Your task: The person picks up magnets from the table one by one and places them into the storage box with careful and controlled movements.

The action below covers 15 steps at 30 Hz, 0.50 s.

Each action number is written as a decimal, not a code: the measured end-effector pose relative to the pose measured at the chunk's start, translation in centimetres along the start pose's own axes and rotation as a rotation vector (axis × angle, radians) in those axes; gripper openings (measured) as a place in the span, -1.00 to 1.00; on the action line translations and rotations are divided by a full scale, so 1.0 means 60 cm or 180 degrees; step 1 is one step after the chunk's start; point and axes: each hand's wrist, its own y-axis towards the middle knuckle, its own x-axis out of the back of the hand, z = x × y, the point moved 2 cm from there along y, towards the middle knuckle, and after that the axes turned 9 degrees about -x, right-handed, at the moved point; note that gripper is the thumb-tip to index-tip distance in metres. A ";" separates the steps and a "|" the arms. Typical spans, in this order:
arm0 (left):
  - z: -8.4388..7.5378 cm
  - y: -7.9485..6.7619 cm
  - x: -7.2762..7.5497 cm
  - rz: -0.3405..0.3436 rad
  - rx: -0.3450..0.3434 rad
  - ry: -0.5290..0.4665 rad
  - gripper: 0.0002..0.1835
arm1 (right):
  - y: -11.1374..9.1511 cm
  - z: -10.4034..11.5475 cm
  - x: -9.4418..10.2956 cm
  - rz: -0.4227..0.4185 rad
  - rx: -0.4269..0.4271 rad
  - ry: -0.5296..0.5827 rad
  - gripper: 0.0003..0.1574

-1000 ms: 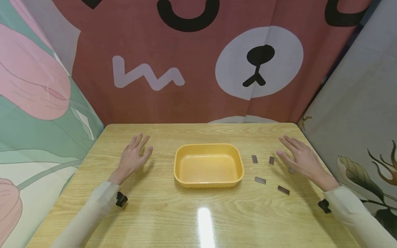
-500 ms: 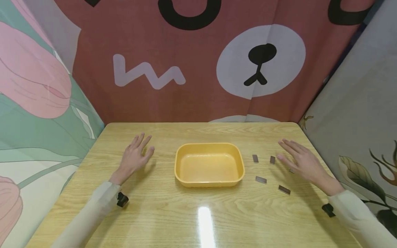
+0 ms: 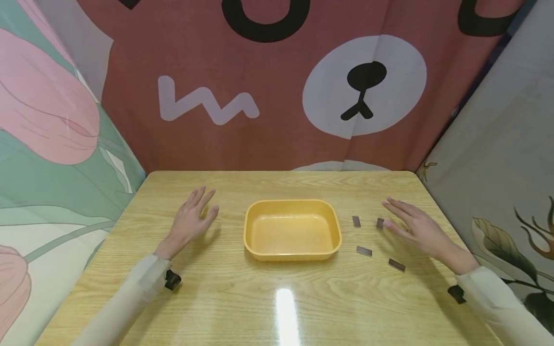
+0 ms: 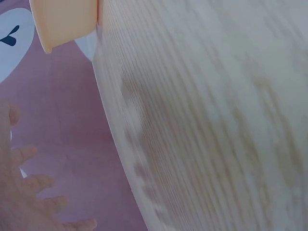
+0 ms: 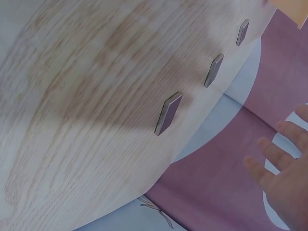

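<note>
A yellow rectangular tray (image 3: 292,257) stands mid-table with nothing in it. To its left hovers my left hand (image 3: 187,222), fingers spread and holding nothing. My right hand (image 3: 419,230) hangs over the right side of the table, fingers extended and likewise bare. Around and below it lie small flat dark rectangular pieces with silvery edges: one near the tray (image 3: 356,221), another by my fingertips (image 3: 380,223), and two nearer me, a left piece (image 3: 364,251) and a right piece (image 3: 396,265). The right wrist view shows a piece (image 5: 169,114) close up, apart from the fingers.
The wood-grain table (image 3: 216,298) ends at a back edge against a brown curtain (image 3: 195,149) with a cartoon face. Patterned cloths hang along both sides, a floral one (image 3: 52,105) on the left and a grey one (image 3: 489,158) on the right.
My left hand has drifted slightly right, toward the tray. My right hand has shifted a little toward me and then left, covering a piece that showed beneath it before.
</note>
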 end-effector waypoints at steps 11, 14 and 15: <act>-0.007 -0.001 -0.002 -0.0088 -0.0109 -0.0063 -0.32 | -0.003 0.003 -0.007 0.0064 -0.0056 0.0046 -0.20; -0.011 -0.001 -0.003 -0.0088 -0.0115 -0.0102 -0.32 | -0.003 0.004 -0.008 0.0093 -0.0076 0.0075 -0.20; -0.012 -0.001 -0.003 -0.0079 -0.0115 -0.0115 -0.32 | -0.004 0.005 -0.009 0.0099 -0.0075 0.0083 -0.20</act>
